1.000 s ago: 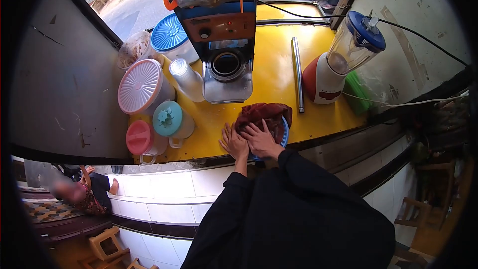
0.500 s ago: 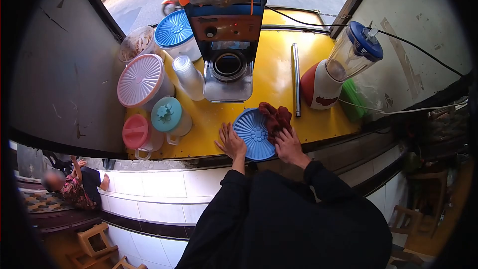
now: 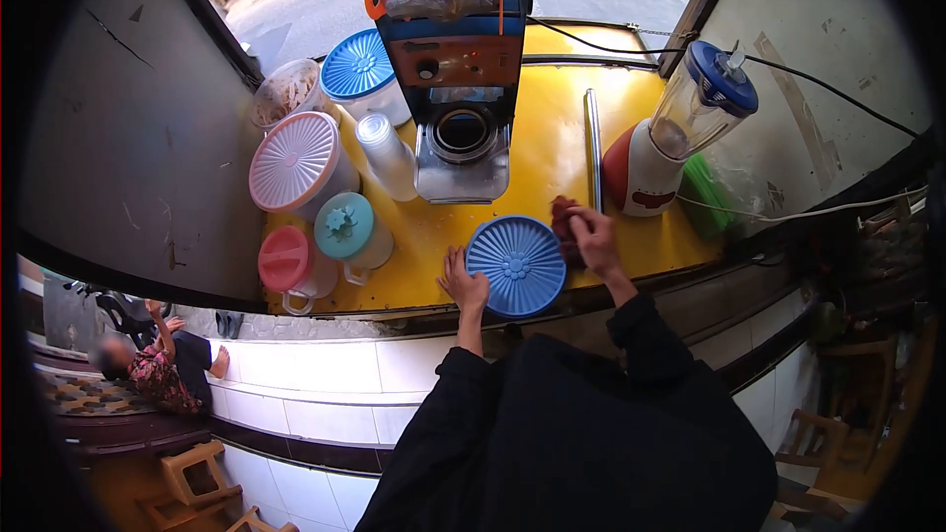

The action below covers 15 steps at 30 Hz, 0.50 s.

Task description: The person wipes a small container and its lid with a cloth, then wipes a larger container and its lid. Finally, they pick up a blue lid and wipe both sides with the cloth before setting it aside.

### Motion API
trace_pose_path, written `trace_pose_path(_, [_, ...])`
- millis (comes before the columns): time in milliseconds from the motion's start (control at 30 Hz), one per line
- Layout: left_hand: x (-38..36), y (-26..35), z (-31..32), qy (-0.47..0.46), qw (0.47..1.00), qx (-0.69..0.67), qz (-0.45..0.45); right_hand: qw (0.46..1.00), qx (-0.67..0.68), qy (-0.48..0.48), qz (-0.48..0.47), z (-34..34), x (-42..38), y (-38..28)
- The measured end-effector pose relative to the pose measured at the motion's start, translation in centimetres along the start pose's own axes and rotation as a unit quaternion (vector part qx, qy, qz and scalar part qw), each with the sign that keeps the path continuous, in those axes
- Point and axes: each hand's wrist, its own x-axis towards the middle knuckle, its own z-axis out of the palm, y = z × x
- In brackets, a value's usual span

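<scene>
A round blue ribbed lid with a flower pattern at its centre sits at the front edge of the yellow counter. My left hand rests against the lid's left side, fingers stretched out and the thumb by the rim. Just right of the lid, my right hand is closed on a bunched dark red cloth. Part of the cloth is hidden under that hand.
A cup sealing machine stands behind the lid, with stacked plastic cups beside it. Several lidded containers, including a pink-lidded one, line the left. A metal tube and a blender are right. A person sits at lower left.
My right hand has moved right and slightly up with the cloth, off the lid, whose whole face now shows. My left hand stays at the lid's left side.
</scene>
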Motion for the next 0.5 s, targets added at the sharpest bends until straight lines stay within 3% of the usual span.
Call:
trace_pose_path(67, [0.3, 0.1, -0.8, -0.032, 0.999, 0.001, -0.006, 0.989, -0.078, -0.093, -0.088, 2.9, 0.2, 2.7])
trace_pose_path(133, [0.4, -0.4, -1.2, -0.056, 0.997, 0.016, 0.041, 0.956, -0.226, -0.162, -0.095, 4.8, 0.1, 4.1])
trace_pose_path(200, [0.4, -1.1, -1.5, -0.061, 0.995, 0.030, 0.070, 0.938, -0.265, -0.205, -0.091, 6.2, 0.2, 4.8])
trace_pose_path(267, [0.0, -1.4, -1.6, -0.067, 0.992, 0.043, 0.096, 0.865, -0.432, -0.232, -0.111, 7.5, 0.5, 5.4])
trace_pose_path(433, [-0.3, -1.1, -0.7, -0.008, 0.990, 0.095, 0.099, 0.856, -0.451, -0.242, -0.067, 9.9, 0.5, 6.2])
trace_pose_path(500, [-0.5, -1.0, -0.6, -0.009, 0.992, 0.094, 0.087, 0.849, -0.436, -0.256, -0.154, 9.6, -0.7, 6.6])
